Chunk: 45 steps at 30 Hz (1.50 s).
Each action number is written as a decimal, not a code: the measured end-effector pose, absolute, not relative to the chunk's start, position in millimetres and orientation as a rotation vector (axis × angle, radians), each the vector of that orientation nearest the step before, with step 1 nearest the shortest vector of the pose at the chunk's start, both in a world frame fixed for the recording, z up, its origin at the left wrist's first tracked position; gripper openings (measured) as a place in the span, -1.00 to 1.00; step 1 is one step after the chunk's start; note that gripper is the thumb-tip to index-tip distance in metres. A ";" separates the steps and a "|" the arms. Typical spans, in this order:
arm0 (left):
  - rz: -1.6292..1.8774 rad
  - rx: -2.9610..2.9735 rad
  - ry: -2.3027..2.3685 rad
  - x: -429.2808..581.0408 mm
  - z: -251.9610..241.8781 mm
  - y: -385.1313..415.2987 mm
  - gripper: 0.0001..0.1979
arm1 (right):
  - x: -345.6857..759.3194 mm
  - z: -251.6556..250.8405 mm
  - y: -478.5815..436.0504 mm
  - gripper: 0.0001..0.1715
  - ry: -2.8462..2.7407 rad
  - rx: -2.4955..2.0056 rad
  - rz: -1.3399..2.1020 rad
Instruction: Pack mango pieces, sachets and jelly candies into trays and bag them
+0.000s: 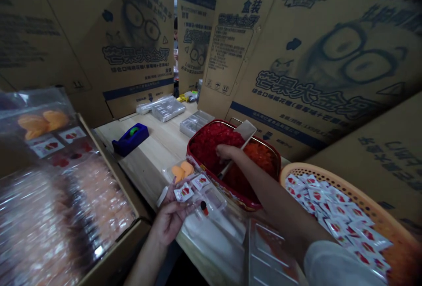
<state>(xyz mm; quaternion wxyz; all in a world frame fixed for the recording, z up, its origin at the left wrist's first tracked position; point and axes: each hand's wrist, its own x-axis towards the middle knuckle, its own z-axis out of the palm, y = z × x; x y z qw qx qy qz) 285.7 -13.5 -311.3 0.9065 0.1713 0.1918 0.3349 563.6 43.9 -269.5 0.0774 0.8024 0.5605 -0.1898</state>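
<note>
My left hand (173, 211) grips the left side of a clear plastic tray (214, 200). In its compartments lie orange pieces (183, 171), two small white sachets (183, 192) with red print, and a small dark and red piece (204, 207). My right hand (226, 151) reaches into a red-rimmed tin (198, 163), its fingers curled down at the red wrapped pieces (214, 135); what the fingertips hold is hidden. A pale divider (246, 130) splits the tin, with orange-red pieces (263, 156) on the other side.
An orange basket (313, 168) of sachets stands at the right. On the left, a cardboard box (132, 229) holds packed clear trays. A blue tape dispenser (131, 139) and empty clear trays (197, 122) sit farther back on the table. Printed cartons (138, 27) wall the table in.
</note>
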 end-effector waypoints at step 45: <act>0.668 0.404 0.396 278.7 -305.4 -23.2 -0.24 | 464.9 -212.1 -90.9 -0.78 2.248 2.345 -1.242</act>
